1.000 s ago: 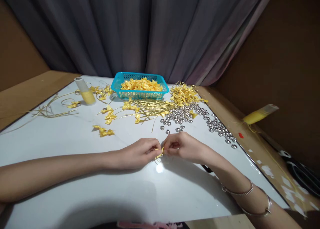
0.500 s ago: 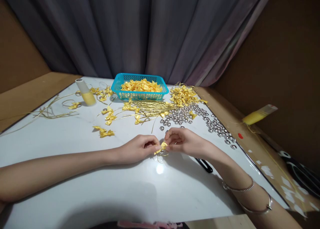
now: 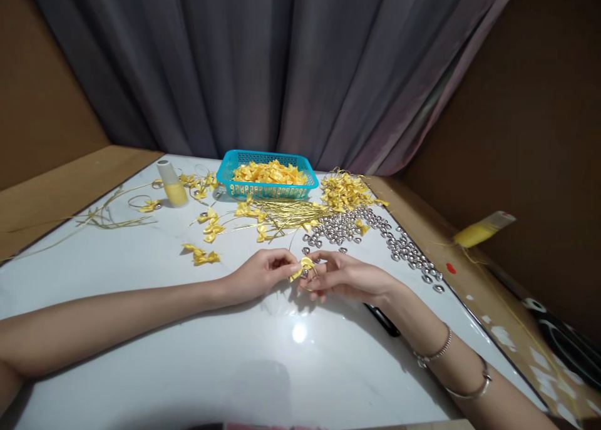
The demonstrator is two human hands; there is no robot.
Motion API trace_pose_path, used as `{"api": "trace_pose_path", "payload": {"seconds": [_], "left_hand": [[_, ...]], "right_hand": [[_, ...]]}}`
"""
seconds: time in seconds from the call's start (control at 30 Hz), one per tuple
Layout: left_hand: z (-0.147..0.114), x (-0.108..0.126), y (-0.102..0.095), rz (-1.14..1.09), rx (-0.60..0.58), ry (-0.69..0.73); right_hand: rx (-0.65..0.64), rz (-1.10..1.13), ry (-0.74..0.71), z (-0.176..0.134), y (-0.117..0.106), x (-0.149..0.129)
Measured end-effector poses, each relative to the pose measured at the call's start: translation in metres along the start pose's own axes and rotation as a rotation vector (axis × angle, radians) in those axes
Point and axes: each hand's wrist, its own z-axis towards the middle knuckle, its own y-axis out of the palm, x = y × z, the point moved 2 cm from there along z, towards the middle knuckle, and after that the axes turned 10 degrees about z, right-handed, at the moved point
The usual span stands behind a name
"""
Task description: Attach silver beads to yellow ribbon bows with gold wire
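Above the white tabletop, a yellow ribbon bow point(image 3: 297, 275) with a silver bell-like bead and a gold cord loop is between my hands. My left hand point(image 3: 263, 272) pinches the bow's left side between thumb and fingertips. On the other side, my right hand point(image 3: 345, 276) has its fingers curled at the gold cord point(image 3: 313, 278), which loops by the thumb. Just beyond my hands, silver beads point(image 3: 342, 227) are spread out, with a bundle of cut gold cords point(image 3: 288, 213) to their left. Under my right wrist lies a black-handled tool point(image 3: 384, 320), partly covered.
At the back stands a blue basket point(image 3: 272, 191) of yellow bows. A pile of corded bows point(image 3: 347, 192) is to its right. Loose bows point(image 3: 201, 255) lie left, near a thread cone point(image 3: 173, 184). Another cone point(image 3: 486, 228) stands out at right, above scissors point(image 3: 563, 336).
My right hand has turned and lowered slightly, its fingers now under and around the gold cord loop. The left hand still pinches the bow. The view has tilted up slightly.
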Motion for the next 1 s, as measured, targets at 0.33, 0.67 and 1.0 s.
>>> {"api": "trace_pose_path", "payload": {"seconds": [0.33, 0.67, 1.0], "left_hand": [[0.001, -0.002, 0.0, -0.045, 0.029, -0.057], [0.0, -0.004, 0.002, -0.043, -0.034, -0.048], [0.001, -0.006, 0.004, 0.013, -0.073, -0.059]], "right_hand": [[0.066, -0.349, -0.073, -0.013, -0.008, -0.015], [0.152, -0.547, -0.258, -0.01, -0.008, -0.016], [0.261, -1.074, -0.618, -0.021, 0.002, -0.023]]}}
